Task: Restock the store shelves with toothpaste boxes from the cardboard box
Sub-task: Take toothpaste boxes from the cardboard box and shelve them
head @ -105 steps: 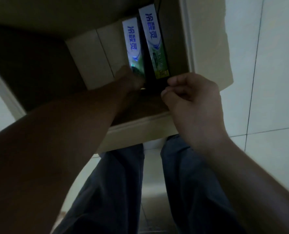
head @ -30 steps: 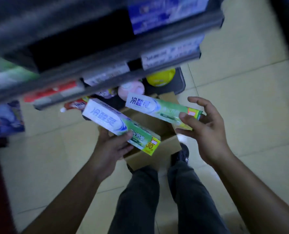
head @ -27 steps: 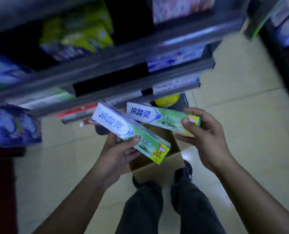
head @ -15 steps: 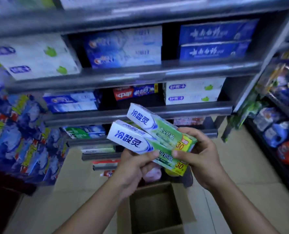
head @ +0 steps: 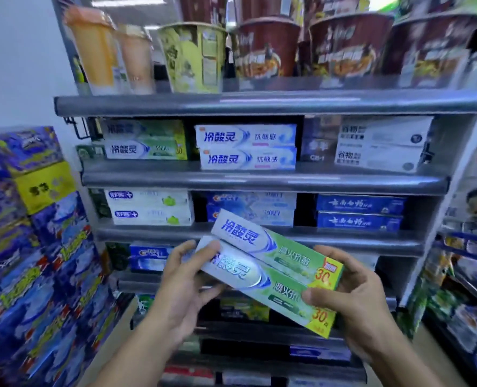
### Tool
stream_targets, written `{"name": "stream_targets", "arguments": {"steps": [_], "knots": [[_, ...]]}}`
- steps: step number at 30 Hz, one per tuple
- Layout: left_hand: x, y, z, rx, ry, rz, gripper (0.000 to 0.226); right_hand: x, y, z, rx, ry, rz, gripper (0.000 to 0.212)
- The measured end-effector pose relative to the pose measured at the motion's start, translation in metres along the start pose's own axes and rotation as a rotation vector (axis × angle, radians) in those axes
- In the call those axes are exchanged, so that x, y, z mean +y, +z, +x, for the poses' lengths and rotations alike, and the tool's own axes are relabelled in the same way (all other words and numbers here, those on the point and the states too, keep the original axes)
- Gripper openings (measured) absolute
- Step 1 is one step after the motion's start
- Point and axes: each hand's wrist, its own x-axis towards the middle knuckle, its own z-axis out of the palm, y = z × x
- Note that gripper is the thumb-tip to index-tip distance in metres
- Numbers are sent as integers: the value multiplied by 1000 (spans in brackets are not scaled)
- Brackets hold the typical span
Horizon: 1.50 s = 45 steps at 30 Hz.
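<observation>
both hands are up in front of the shelves (head: 259, 103) with 2 toothpaste boxes (head: 273, 270) held between them, stacked side by side and tilted, white ends up to the left and green ends down to the right. the left hand (head: 180, 291) cups the white end of the lower box, fingers curled under it and thumb pressed on top. the right hand (head: 354, 300) clamps the green ends, thumb across the front of the lower box by the yellow "30" patch, fingers wrapped behind both boxes. the pair hovers in front of the 3rd shelf from the top, not touching it. above and to the left, on the 2nd shelf, sit 2 matching green-and-white boxes (head: 148, 142), with 2 white-and-blue boxes (head: 247, 148) just beside them. cup noodle tubs (head: 268, 46) line the top shelf. blue and yellow packs (head: 31, 233) are piled at the left. much of the edge of the view is blurred.
</observation>
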Motion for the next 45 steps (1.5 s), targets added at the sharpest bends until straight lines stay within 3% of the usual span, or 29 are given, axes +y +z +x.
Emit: {"name": "stream_targets", "arguments": {"steps": [7,15,21,25,28,34,41,45], "knots": [[59,1,22,58,172,267,71,-13,43,19,-65,-43,-50,89],[116,-54,36,92,468,265,34,-36,114,45,-220,-234,-103,73],[163,-108,55,147,640,391,24,-35,175,79,-204,-365,-202,60],[193,-138,76,178,687,414,19,-30,213,108,-65,-493,-404,74],[214,-152,92,164,683,474,25,-24,236,132,91,-585,-610,70],[236,-168,127,75,584,528,37,-11,270,171,242,-598,-760,38],[246,-181,160,87,538,618,43,-5,290,197,228,-615,-957,39],[242,-188,169,98,490,758,34,0,291,203,148,-531,-1193,33]]}}
